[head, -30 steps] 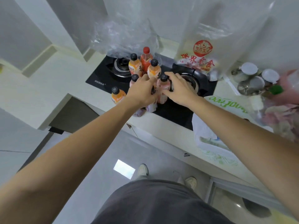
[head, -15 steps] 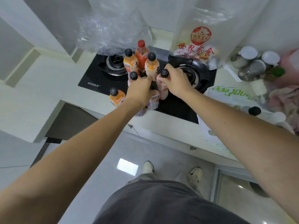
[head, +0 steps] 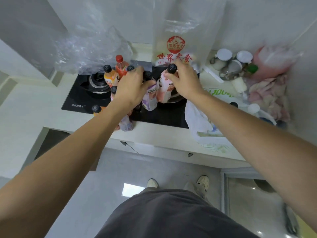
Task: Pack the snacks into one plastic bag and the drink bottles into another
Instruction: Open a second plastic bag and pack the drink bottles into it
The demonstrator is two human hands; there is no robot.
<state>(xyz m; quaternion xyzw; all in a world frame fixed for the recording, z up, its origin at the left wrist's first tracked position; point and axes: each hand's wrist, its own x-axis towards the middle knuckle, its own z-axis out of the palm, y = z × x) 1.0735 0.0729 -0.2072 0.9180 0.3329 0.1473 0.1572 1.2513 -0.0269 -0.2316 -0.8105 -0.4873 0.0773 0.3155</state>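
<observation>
Black stove point(head: 82, 100), left hand point(head: 132, 88) gripping purple bottle point(head: 151, 97), right hand point(head: 185, 81) gripping pink bottle point(head: 165, 90)

The pink bottle point(head: 165, 88) has a black cap and a pale pink label; the purple bottle point(head: 150, 98) beside it carries a lilac and white label; the orange bottle point(head: 109, 78) is black-capped with a white label; the red bottle point(head: 121, 66) has a red cap; the clear plastic bag point(head: 175, 48) bears a round red seal and red characters; the stove point(head: 82, 98) is glossy black; the table point(head: 25, 107) is cream; the white bag point(head: 202, 124) shows green print.
</observation>
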